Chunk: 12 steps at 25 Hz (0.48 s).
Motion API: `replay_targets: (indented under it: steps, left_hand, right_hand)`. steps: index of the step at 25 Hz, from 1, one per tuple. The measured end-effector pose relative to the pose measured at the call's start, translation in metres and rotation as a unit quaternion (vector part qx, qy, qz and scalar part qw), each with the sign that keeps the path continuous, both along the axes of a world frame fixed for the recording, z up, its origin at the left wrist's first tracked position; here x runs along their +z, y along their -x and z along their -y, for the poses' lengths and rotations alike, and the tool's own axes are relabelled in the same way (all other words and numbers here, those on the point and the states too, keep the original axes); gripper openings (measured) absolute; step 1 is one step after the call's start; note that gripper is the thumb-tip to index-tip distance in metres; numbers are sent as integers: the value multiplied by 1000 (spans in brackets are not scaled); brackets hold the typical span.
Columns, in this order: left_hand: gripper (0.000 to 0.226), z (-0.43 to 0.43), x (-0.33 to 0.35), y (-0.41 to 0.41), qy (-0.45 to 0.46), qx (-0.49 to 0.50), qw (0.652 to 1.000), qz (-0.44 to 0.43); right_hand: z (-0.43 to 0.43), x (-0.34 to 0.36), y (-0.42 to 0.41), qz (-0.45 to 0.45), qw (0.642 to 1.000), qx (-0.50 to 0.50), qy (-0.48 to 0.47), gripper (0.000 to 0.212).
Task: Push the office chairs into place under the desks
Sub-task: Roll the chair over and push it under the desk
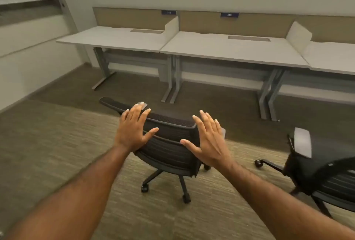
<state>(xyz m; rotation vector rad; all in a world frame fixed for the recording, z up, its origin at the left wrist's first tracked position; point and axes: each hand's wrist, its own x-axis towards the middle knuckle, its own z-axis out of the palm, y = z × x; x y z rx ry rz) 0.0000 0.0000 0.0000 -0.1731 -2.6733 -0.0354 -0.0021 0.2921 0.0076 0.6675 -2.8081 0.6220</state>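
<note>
Now reaching with left hand (132, 130) and right hand (208, 139), fingers spread, for chair (169, 143) standing clear of desks (230, 51), second chair (330, 180) also waiting, none tucked in.

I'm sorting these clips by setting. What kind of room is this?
Most likely a shared office or study room: a row of identical desks along the wall, split by low divider panels, with numbered tags 212 and 213 above them, wheeled office chairs and carpet.
</note>
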Motion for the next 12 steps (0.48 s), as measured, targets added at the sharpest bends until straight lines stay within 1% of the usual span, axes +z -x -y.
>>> replay_targets:
  steps: [1, 3, 5, 7, 10, 12]
  left_hand:
    - [82, 20, 3, 6, -7, 12, 1000, 19]
    - [89, 60, 9, 21, -28, 41, 997, 58]
    - [96, 88, 11, 36, -39, 43, 993, 106]
    - [100, 106, 8, 52, -32, 5, 985, 167]
    - [111, 126, 19, 82, -23, -27, 968, 250]
    - [112, 133, 26, 103, -23, -29, 954, 297]
  right_hand:
    - [20, 4, 4, -17, 1000, 3, 4, 96]
    - [59, 14, 17, -3, 1000, -11, -19, 91]
    - [90, 19, 32, 63, 995, -25, -75, 88]
    - [109, 20, 47, 129, 983, -49, -124, 88]
    - [126, 20, 65, 171, 969, -75, -158, 99]
    - [129, 17, 76, 165, 970, -74, -163, 106]
